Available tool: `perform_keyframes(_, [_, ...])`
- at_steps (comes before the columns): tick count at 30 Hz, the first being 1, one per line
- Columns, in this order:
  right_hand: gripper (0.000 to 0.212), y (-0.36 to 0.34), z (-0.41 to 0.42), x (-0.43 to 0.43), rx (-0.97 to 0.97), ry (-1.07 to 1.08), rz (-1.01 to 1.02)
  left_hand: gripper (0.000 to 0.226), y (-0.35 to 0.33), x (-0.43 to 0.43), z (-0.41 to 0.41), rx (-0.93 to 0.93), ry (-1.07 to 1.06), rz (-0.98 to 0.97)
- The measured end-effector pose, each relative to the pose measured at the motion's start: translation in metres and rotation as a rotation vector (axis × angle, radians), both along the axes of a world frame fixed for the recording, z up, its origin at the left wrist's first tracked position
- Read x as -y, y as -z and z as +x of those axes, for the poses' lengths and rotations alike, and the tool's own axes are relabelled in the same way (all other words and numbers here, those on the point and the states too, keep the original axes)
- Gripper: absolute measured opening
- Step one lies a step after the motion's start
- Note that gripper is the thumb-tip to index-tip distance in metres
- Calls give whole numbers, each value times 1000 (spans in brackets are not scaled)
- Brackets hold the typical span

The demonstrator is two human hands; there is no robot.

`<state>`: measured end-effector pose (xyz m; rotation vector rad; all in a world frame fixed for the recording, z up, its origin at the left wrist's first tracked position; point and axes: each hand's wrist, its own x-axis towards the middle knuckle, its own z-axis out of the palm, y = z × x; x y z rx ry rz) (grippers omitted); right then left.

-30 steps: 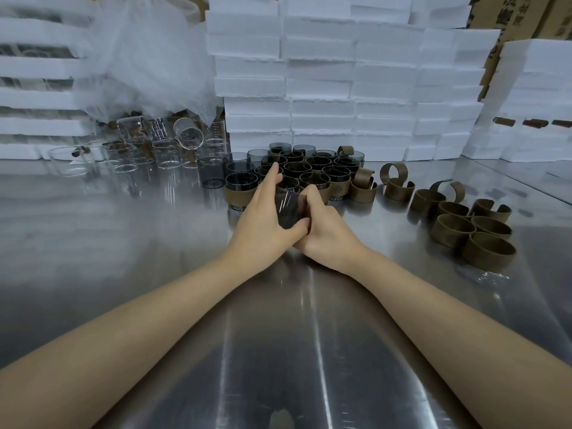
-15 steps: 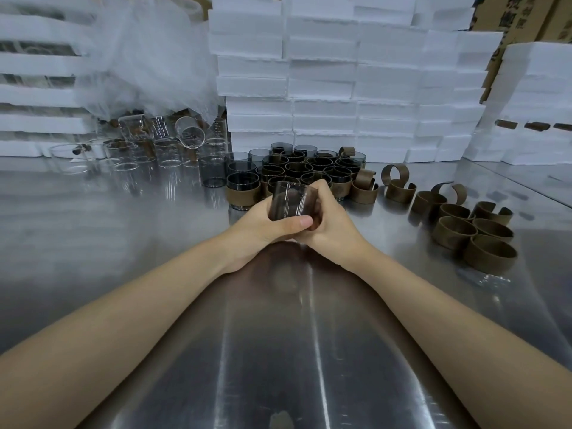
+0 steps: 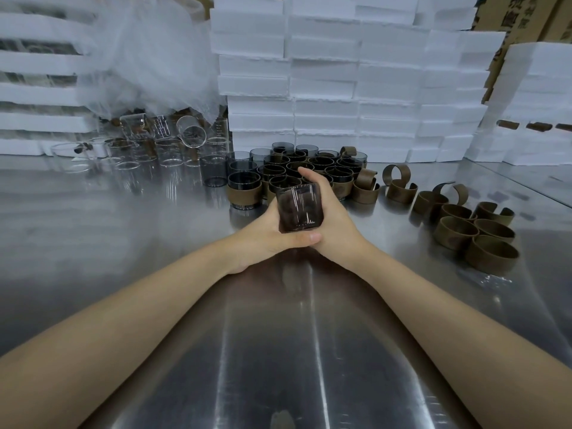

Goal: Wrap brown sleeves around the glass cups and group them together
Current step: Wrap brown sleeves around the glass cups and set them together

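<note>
**While the left hand and the right hand clasp one smoky glass cup, the sleeved batch sits just behind**

Because both hands curl round it, only the cup's near side shows. It is held tilted above the steel table, left thumb under its base, right fingers wrapped over its far side. Whether a sleeve is on it cannot be told.

Just past the fingertips stands the cluster of sleeved cups, packed rim to rim. At its left edge are a few bare dark cups, then clear glasses, some tipped over. To the right, well apart from the hands, lie loose brown sleeves, some closed rings, some open curls. White foam blocks wall off the back, with crumpled plastic sheeting to the left and cardboard boxes at the top right.
</note>
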<state>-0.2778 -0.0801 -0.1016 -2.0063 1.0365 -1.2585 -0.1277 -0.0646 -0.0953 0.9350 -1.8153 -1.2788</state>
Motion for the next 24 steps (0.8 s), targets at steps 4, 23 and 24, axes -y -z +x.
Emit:
perform_keyframes(4, [65,-6,3,-2,-30,101,-25,78,0,-1,-3,-33,-10,21])
perform_keyframes(23, [35,-13,8,-10,211,382,159,56,9,6,-5,55,-480,-267])
perform_keyframes(24, [34,-16,13,-11,341,334,223,58,9,4,-5,125,-508,-321])
